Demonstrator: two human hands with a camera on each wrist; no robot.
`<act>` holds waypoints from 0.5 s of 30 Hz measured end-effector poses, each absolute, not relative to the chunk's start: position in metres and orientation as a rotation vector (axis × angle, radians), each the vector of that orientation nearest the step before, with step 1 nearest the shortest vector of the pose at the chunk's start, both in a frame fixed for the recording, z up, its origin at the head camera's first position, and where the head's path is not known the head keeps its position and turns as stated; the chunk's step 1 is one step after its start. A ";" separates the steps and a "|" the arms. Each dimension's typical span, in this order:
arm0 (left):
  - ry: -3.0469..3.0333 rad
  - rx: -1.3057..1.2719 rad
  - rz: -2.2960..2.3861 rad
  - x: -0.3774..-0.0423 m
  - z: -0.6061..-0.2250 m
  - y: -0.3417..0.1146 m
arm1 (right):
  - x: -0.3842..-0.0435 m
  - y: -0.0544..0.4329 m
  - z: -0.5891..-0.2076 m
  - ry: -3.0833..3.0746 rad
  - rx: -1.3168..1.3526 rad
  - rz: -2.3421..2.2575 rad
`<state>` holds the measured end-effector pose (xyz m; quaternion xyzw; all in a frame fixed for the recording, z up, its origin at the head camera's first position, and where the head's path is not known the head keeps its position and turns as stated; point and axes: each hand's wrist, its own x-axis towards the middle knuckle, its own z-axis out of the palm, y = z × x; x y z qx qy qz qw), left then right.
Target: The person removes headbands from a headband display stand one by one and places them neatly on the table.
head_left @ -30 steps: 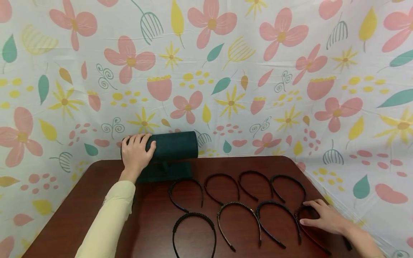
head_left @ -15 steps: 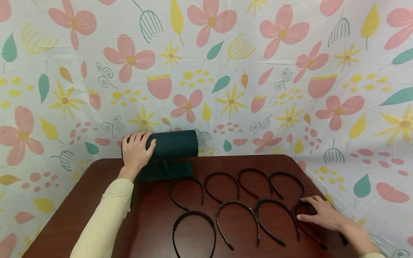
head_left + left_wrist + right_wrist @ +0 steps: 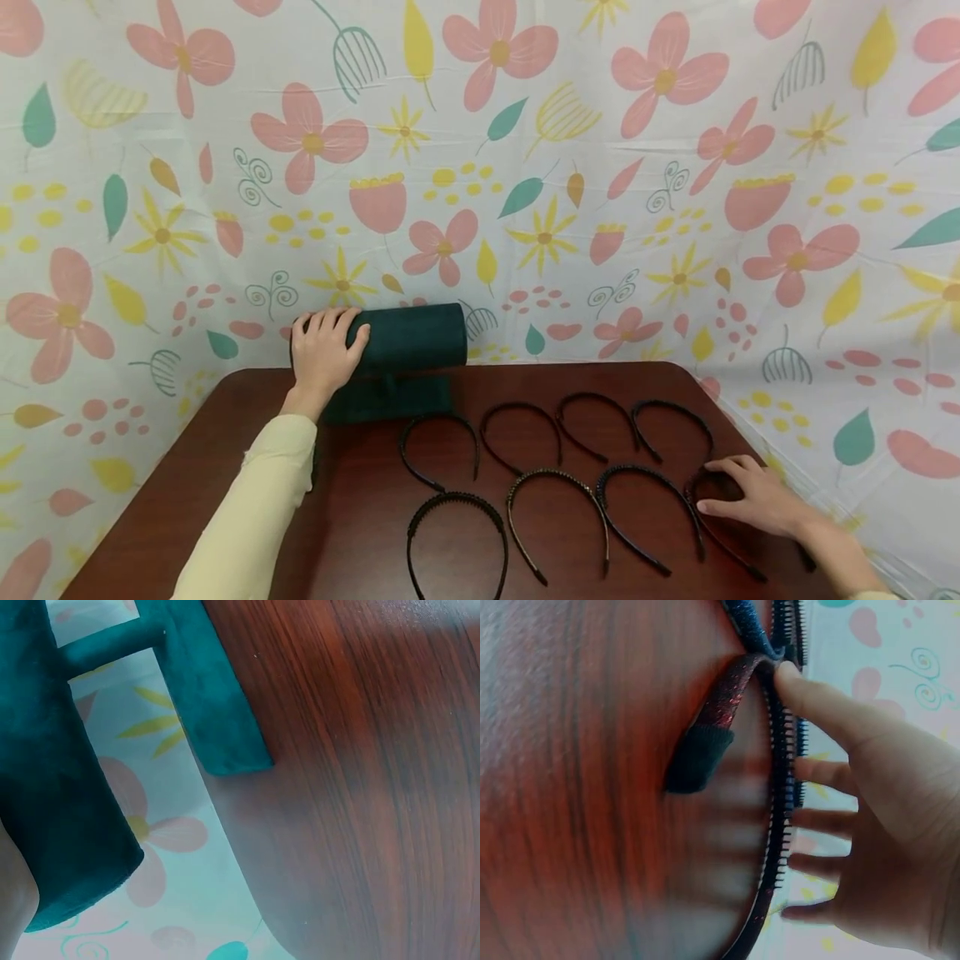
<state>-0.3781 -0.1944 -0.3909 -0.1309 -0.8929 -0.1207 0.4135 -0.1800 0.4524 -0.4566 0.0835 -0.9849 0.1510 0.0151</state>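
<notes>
My left hand (image 3: 322, 358) lies over the left end of a dark green velvet headband stand (image 3: 408, 337), its fingers bent over the top of the roll and the thumb on the front. In the left wrist view, the stand's roll (image 3: 64, 780) and flat base (image 3: 217, 705) show, with only an edge of the hand. At the right, my right hand (image 3: 761, 500) touches a dark headband (image 3: 731, 550) lying on the table. The right wrist view shows this toothed band's red glittery end (image 3: 727, 701); the thumb tip touches it and the spread fingers reach along its teeth.
Several headbands lie in two rows on the brown table (image 3: 352, 533). A black toothed headband (image 3: 456, 497), a gold-toned headband (image 3: 551, 475) and a dark blue headband (image 3: 633, 471) form the front row. A floral cloth (image 3: 480, 167) hangs behind the table.
The view shifts slightly. The left hand stays on the stand. The right hand keeps at the same headband, and the headbands lie as before.
</notes>
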 end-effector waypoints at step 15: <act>-2.342 -0.403 -0.455 -0.365 -0.382 -0.193 | -0.185 0.424 -0.436 -2.930 0.301 0.413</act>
